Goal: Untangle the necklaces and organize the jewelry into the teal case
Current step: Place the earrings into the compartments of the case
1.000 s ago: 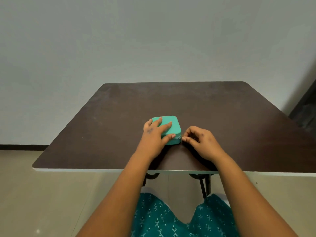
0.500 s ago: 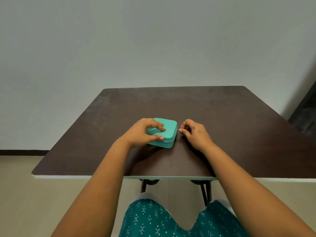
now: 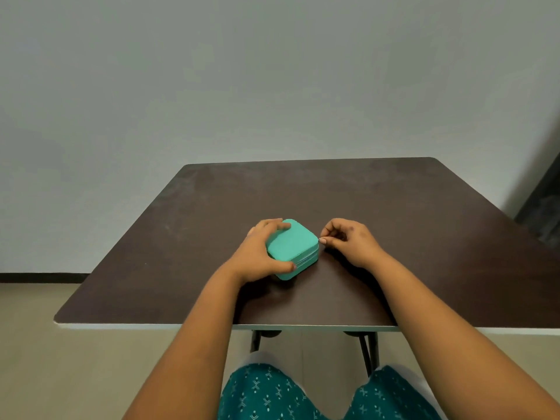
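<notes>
A small square teal case (image 3: 293, 245) with rounded corners lies closed on the dark brown table (image 3: 394, 213), turned so one corner points toward me. My left hand (image 3: 260, 253) grips its left side, fingers over the far edge and thumb on the near corner. My right hand (image 3: 348, 242) sits just right of the case and pinches the tiny zipper pull (image 3: 320, 239) at the case's right corner. No necklaces or other jewelry are visible.
The table's white front edge (image 3: 212, 326) runs just past my forearms, with black metal legs below. A plain pale wall stands behind the table. A dark object (image 3: 542, 207) leans at the far right.
The case has rotated so a corner now faces me. My left hand shifted from pressing on the lid to gripping its side. My right hand followed the zipper pull round to the right corner.
</notes>
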